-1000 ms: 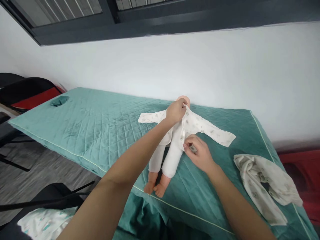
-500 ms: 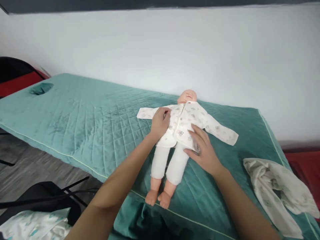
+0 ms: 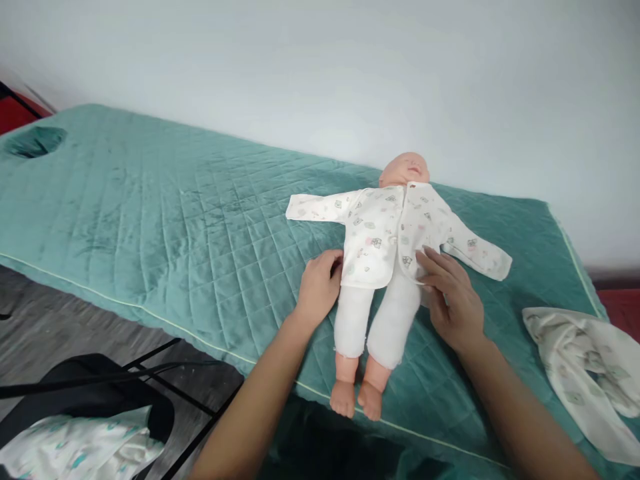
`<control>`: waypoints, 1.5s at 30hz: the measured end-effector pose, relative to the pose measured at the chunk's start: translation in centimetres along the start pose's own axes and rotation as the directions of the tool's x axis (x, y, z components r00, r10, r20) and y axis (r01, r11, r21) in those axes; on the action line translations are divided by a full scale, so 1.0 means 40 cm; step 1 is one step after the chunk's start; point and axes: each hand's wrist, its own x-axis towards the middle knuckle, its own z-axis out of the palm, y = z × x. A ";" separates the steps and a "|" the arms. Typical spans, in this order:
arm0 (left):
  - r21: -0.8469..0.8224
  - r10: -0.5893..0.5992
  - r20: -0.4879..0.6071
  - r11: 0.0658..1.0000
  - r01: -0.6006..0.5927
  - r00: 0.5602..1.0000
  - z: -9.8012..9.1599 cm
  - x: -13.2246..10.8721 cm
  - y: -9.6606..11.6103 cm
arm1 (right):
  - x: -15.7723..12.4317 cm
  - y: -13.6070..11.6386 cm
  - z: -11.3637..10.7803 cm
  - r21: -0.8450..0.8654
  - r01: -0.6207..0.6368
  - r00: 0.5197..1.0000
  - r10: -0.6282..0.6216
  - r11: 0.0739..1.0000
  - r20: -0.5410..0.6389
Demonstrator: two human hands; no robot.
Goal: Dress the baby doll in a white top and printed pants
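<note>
A baby doll (image 3: 407, 170) lies on its back with its legs in white padding and its feet bare. It wears a white printed baby jacket (image 3: 373, 233), whose front edges meet and whose sleeves spread to both sides. At the jacket's left side edge, my left hand (image 3: 320, 287) is closed with its fingertips on the cloth, partly hidden. My right hand (image 3: 455, 303) pinches the lower right hem, fingers bent over the fabric.
Green quilted bedding (image 3: 200, 233) covers the bed, which has a face hole (image 3: 37, 142) at the far left. Crumpled printed baby clothing (image 3: 575, 360) lies on the right. A black chair (image 3: 90, 380) holds another printed cloth (image 3: 85, 443) at lower left. A wall (image 3: 300, 80) runs behind.
My left hand has moved from the jacket's chest down to its side edge. The right hand has shifted its fingers at the hem. The view has tilted down and turned left.
</note>
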 end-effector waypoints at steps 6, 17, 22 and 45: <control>0.170 0.040 0.069 0.984 -0.051 0.997 -0.016 -0.060 -0.005 | -0.010 -0.004 0.007 0.052 0.057 0.998 -0.059 0.997 0.038; 0.087 -0.006 0.082 0.996 -0.001 0.997 -0.025 -0.058 0.015 | -0.097 0.003 -0.024 0.178 -0.384 0.910 0.404 0.906 -0.090; 0.169 0.007 0.086 0.985 -0.021 0.996 -0.018 -0.053 0.022 | -0.123 0.010 -0.012 0.221 -0.582 0.792 0.607 0.783 -0.065; 0.245 0.052 -0.135 0.969 -0.017 0.989 0.072 -0.084 0.056 | -0.115 0.021 -0.023 0.151 -0.707 0.692 0.720 0.691 -0.051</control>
